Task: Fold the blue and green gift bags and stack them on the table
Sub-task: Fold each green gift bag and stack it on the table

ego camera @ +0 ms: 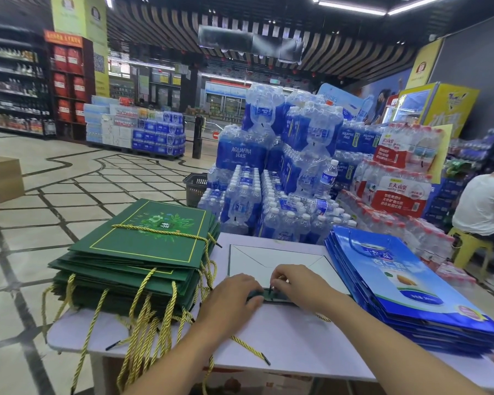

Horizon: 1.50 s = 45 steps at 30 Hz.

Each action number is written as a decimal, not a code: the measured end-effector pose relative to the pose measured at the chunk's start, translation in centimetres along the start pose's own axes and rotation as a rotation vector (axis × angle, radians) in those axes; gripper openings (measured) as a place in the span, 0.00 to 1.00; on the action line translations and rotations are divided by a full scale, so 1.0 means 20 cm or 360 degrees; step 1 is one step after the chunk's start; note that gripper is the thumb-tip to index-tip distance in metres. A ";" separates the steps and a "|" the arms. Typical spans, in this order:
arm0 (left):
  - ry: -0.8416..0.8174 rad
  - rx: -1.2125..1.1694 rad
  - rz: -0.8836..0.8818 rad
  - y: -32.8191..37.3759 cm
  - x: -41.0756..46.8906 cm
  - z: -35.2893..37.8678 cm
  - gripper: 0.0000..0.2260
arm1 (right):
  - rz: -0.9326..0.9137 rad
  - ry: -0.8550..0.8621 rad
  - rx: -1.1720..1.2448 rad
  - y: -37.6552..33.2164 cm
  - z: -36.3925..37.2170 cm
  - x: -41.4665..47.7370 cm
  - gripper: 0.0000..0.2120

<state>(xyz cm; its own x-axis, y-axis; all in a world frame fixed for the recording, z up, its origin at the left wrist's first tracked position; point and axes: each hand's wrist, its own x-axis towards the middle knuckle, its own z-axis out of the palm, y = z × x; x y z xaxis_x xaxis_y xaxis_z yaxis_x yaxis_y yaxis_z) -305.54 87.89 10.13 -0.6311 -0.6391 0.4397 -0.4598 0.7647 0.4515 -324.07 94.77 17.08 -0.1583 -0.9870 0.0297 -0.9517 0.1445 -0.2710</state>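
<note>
Fingers [277, 280] on the right hand [295, 283] are bunched into a pinch at the near edge of the green bag [271, 259]. It's right where a little black cord tip pokes up, and honestly I can't tell from here if they've got the cord or the paper. The left hand [231, 295] is curled over that same dark green edge, holding it down. The bag lies flat in the middle of the table [268, 337] with its pale side up and diagonal creases showing. It sits between the green stack [143, 246] on the person's left and the blue stack [397, 286] on their right, apart from both. So I'd say we're mid-fold on one green bag, sorting out the handle end before it's properly flat. Both piles look pretty tall, so plenty seems done already. Next move, I reckon: tuck the cord in, press the crease flat, then slide or lift the bag left onto the green pile and square it up. There's a loose gold cord [251, 349] trailing across the table in front that could snag. Big wall of water bottle packs [268, 181] sits behind the table, well out of the way.
</note>
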 end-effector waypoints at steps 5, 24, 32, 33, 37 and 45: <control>0.0003 -0.0022 -0.0002 0.00 0.00 -0.01 0.09 | 0.0026 0.0022 -0.0109 0.00 -0.01 0.01 0.07; 0.0067 0.0043 -0.0110 0.00 -0.01 -0.02 0.12 | -0.0117 0.0036 -0.0156 -0.05 -0.03 -0.03 0.14; 0.0182 0.0044 -0.0165 0.01 -0.02 -0.03 0.11 | 0.0034 0.0651 0.0096 -0.08 0.01 -0.21 0.12; 0.0190 0.0048 -0.0173 0.01 -0.02 -0.03 0.11 | 0.0175 0.0522 0.0106 -0.11 0.02 -0.23 0.15; 0.0225 0.0070 -0.0178 0.01 -0.02 -0.03 0.11 | 0.0400 0.0273 0.0562 -0.18 0.11 -0.25 0.16; 0.0160 0.0156 -0.0144 0.02 -0.03 -0.03 0.11 | 0.0561 0.0464 0.1071 -0.20 0.19 -0.21 0.18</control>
<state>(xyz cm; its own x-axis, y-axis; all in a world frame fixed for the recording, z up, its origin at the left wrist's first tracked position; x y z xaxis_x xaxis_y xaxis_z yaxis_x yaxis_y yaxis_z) -305.12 88.52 10.51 -0.5210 -0.7071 0.4780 -0.5737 0.7048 0.4173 -318.56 98.08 14.40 -0.5695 -0.8199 0.0589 -0.4860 0.2780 -0.8285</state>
